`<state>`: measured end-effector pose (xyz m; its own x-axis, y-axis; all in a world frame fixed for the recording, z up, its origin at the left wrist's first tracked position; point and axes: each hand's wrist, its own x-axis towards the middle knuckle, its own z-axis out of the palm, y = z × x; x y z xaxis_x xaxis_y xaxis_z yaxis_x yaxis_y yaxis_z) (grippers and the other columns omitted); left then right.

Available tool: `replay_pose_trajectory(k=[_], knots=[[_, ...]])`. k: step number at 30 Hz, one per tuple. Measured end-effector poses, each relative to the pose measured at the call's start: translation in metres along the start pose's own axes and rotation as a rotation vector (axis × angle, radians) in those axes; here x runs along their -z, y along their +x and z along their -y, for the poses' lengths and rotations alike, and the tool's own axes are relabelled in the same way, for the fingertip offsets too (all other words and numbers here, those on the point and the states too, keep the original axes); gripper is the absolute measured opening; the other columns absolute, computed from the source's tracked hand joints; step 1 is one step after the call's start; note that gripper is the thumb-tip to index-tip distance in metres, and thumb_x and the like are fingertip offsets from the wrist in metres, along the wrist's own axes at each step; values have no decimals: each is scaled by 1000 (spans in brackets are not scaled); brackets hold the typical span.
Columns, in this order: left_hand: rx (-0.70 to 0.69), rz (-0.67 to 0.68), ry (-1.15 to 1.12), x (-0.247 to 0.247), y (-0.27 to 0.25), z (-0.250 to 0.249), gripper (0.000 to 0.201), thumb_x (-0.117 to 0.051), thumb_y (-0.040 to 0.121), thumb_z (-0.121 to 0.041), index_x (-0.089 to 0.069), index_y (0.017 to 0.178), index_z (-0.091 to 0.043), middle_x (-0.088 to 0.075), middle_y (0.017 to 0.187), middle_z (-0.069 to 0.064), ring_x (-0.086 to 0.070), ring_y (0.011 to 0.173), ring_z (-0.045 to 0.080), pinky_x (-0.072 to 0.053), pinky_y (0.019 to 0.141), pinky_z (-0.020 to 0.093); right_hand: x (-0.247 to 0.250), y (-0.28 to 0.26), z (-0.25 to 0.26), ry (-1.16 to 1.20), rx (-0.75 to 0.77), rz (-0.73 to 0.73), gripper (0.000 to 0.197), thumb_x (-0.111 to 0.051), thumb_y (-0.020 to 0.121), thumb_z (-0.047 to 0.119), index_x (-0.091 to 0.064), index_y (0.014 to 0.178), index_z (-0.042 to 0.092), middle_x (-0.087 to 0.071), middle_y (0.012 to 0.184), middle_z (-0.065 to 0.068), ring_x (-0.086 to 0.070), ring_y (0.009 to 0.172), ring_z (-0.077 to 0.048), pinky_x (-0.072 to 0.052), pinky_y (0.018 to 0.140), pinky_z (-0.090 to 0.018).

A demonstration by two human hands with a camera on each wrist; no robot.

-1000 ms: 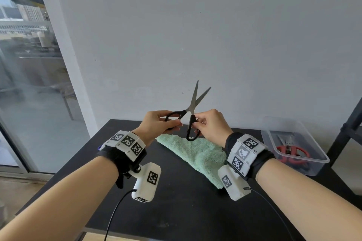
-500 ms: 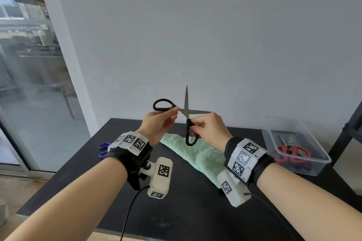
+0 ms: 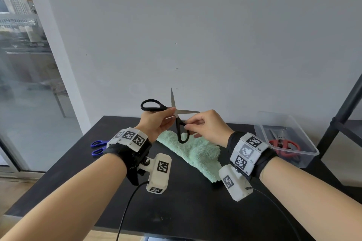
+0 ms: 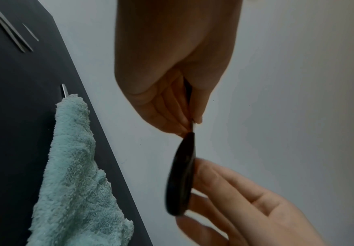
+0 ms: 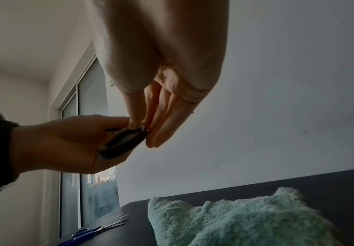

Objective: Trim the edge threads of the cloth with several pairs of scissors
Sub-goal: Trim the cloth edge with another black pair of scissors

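Observation:
Black-handled scissors (image 3: 176,115) are held up in the air above the table, blades spread wide, one pointing up and one to the right. My left hand (image 3: 158,121) pinches the handle shaft near the upper left loop. My right hand (image 3: 203,125) pinches the lower loop (image 4: 180,179) between thumb and fingers. Below them a mint green terry cloth (image 3: 195,152) lies crumpled on the black table (image 3: 176,211); the same cloth (image 5: 234,221) fills the bottom of the right wrist view.
Blue-handled scissors (image 3: 98,147) lie at the table's left edge. A clear plastic box (image 3: 288,139) at the right holds red-handled scissors (image 3: 284,144) and other metal ones. A black rack (image 3: 344,111) stands at the far right; a white wall is close behind.
The scissors' blades have been spread from a narrow V to about a right angle. My left hand rose with the upper loop; the right hand keeps the lower loop.

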<state>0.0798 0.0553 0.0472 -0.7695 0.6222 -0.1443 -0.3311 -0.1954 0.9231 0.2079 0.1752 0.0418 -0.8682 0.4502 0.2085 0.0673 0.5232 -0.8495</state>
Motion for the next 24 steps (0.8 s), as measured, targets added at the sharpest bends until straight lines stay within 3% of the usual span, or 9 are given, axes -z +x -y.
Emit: replay_pose_trajectory(k=[4, 7, 13, 16, 20, 22, 24], knots=[[8, -17, 33, 8, -6, 0, 6, -69, 83, -3, -66, 89, -3, -72, 76, 5, -71, 64, 13, -57, 58, 22, 14, -16, -4, -68, -28, 20, 5, -68, 86, 13, -72, 86, 9, -70, 74, -2, -68, 68, -12, -57, 61, -21], [27, -8, 61, 9, -14, 3, 5, -69, 83, -3, -66, 88, -4, -71, 77, 7, -71, 61, 13, -55, 54, 21, 22, -29, -11, -113, -67, 8, 7, -68, 86, 12, -72, 87, 7, -70, 75, -3, -66, 67, -12, -58, 61, -24], [104, 101, 226, 8, -37, 16, 5, -70, 82, -6, -67, 86, -5, -71, 71, 6, -67, 63, 12, -56, 62, 20, 33, -59, -28, -280, -251, 41, 18, -71, 84, 18, -71, 90, 1, -70, 81, -11, -63, 65, -13, -57, 59, -24], [134, 141, 260, 8, -47, 25, 15, -70, 82, -6, -66, 96, -4, -70, 83, 10, -67, 71, 15, -55, 58, 21, 35, -70, -37, -375, -387, 95, 23, -72, 83, 23, -71, 89, 1, -69, 77, -6, -63, 66, -13, -59, 66, -29], [161, 172, 282, 7, -59, 34, 16, -68, 84, -5, -66, 100, -3, -70, 90, 11, -67, 74, 16, -54, 55, 20, 28, -78, -43, -488, -509, 170, 33, -71, 84, 27, -68, 99, -2, -69, 87, -10, -63, 72, -18, -59, 71, -32], [168, 194, 288, 7, -62, 37, 20, -68, 84, -4, -66, 103, -1, -70, 92, 11, -67, 78, 17, -55, 58, 20, 22, -77, -44, -530, -540, 176, 35, -70, 84, 29, -66, 100, -2, -67, 85, -9, -62, 72, -19, -59, 77, -35], [169, 208, 304, 8, -63, 39, 22, -67, 84, -4, -66, 106, 0, -70, 96, 11, -67, 81, 17, -56, 63, 21, 16, -74, -43, -582, -561, 182, 31, -70, 85, 29, -63, 90, 0, -65, 83, -9, -62, 74, -21, -57, 82, -38]])
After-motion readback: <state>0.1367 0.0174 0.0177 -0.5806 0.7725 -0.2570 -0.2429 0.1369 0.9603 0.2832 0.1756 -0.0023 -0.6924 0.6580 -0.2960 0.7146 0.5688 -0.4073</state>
